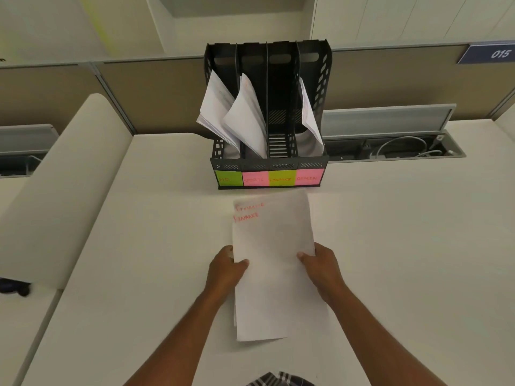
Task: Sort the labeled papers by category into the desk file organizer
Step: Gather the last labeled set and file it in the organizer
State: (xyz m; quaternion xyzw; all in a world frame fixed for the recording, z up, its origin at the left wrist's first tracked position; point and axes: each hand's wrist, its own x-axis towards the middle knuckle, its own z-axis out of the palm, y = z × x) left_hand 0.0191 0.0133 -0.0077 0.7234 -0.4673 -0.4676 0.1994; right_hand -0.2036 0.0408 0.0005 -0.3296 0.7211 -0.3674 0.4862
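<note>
Plaid fabric shows at the six o'clock edge of the head view, between two bare forearms that reach up toward the middle. Both hands hold a thin stack of white papers over the pale desk. At the sheets' left edge, the left hand grips with its thumb curled over the top face and the fingers underneath. On the right edge, the right hand pinches in the same way, thumb on top. Red handwriting in the stack's top left corner reads "FINANCE" twice, one line above the other, which suggests two sheets slightly offset.

At twelve o'clock from the papers, just beyond their far edge, stands the black file organizer with four upright slots. Sticky labels run across its front lip: green, pink, green, pink, the last three reading SPORTS, FINANCE and ADMIN; the first is too faint to read. White sheets lean in the first, second and fourth slots; the third, marked FINANCE, shows only its slatted black floor.

At three o'clock from the organizer a cable tray lies open with cords inside. A blue plate reading 015 sits at two o'clock on the partition.
</note>
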